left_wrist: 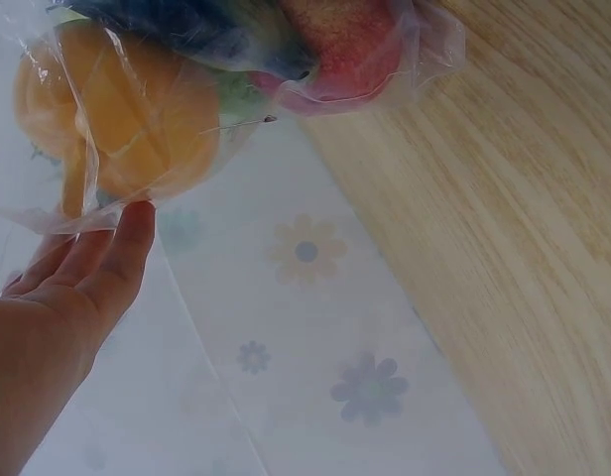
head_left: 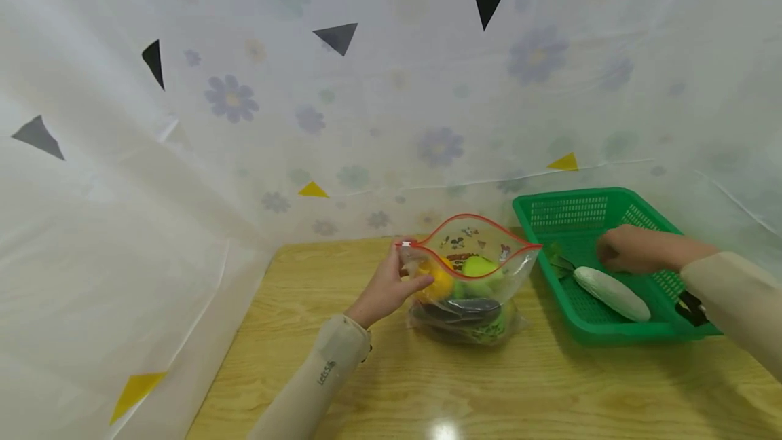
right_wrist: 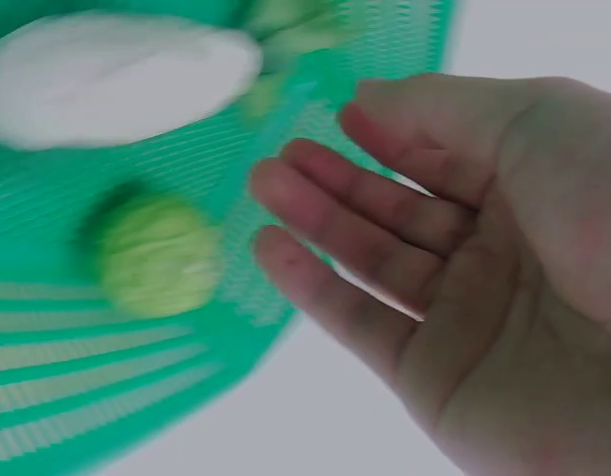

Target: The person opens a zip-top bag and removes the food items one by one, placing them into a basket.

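A clear zip bag (head_left: 519, 276) with a red seal stands with its mouth spread on the table. My left hand (head_left: 391, 287) holds its left edge, thumb in front and fingers behind. Inside are an orange ribbed vegetable (left_wrist: 137, 109), a long dark purple one (head_left: 467, 308), a yellow-green round item (head_left: 478, 266) and a red item (left_wrist: 345, 45). Over the green basket (head_left: 629, 328) is my right hand (head_left: 629, 248), holding nothing, fingers loosely bent and apart. Near it lie a white radish (head_left: 613, 293) with leaves and a round light-green vegetable (right_wrist: 159, 255), hidden in the head view.
The wooden table (head_left: 342, 392) carries the bag at its middle and the basket to the right. A white flowered sheet (head_left: 366, 127) with triangle stickers hangs behind the table and along its left side.
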Motion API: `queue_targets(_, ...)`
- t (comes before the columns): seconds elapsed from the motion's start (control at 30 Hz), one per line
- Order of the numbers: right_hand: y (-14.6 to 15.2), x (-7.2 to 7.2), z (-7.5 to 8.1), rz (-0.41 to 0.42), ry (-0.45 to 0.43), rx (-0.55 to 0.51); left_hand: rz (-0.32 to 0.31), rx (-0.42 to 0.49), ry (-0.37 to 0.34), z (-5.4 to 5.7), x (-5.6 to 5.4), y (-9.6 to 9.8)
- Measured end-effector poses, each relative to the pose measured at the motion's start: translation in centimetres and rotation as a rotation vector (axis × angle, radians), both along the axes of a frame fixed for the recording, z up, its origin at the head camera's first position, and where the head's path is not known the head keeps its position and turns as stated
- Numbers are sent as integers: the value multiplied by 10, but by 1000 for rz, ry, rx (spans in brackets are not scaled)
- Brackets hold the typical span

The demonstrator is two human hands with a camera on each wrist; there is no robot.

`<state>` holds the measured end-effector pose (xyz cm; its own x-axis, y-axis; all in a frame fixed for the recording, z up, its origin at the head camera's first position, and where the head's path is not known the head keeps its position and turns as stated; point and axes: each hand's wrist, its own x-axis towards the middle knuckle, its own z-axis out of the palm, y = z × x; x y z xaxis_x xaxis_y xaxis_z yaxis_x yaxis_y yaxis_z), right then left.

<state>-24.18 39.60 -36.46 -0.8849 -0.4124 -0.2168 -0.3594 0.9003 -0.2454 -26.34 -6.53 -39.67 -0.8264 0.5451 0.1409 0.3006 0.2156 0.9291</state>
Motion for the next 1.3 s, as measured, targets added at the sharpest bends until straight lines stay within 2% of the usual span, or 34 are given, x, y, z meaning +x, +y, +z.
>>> queue_targets(0.07, -18, 0, 16, 8, 86, -16, -1, -4, -9, 8, 6, 0)
queue_targets(0.17, -51, 6, 42, 32, 256, -35, 0, -21, -1, 9, 6, -1)
queue_targets(0.27, -88, 18, 66, 74, 409, -30, -4, -29, 5, 5, 1, -2)
queue_targets(0.37, -127, 28, 83, 137, 482, -21, -6, -28, 9, -4, -6, -3)
queue_targets(0.47, -160, 32, 92, 189, 468, -9, -13, -15, 21, -12, -12, -4)
queue_targets(0.57, -183, 26, 91, 228, 407, 1, -16, -4, 40, -15, -15, -4)
queue_targets(0.87, -217, -13, 57, 325, 138, 131, -19, -11, 59, -16, -14, -3)
queue_targets(0.97, -222, -24, 45, 313, 71, 203, -13, -25, 64, -15, -13, -2)
queue_targets(1.1, -225, -31, 32, 280, 43, 305, -13, -38, 62, -15, -13, -1)
queue_targets(1.3, -227, -31, 24, 250, 13, 302, -23, -28, 58, -17, -13, -1)
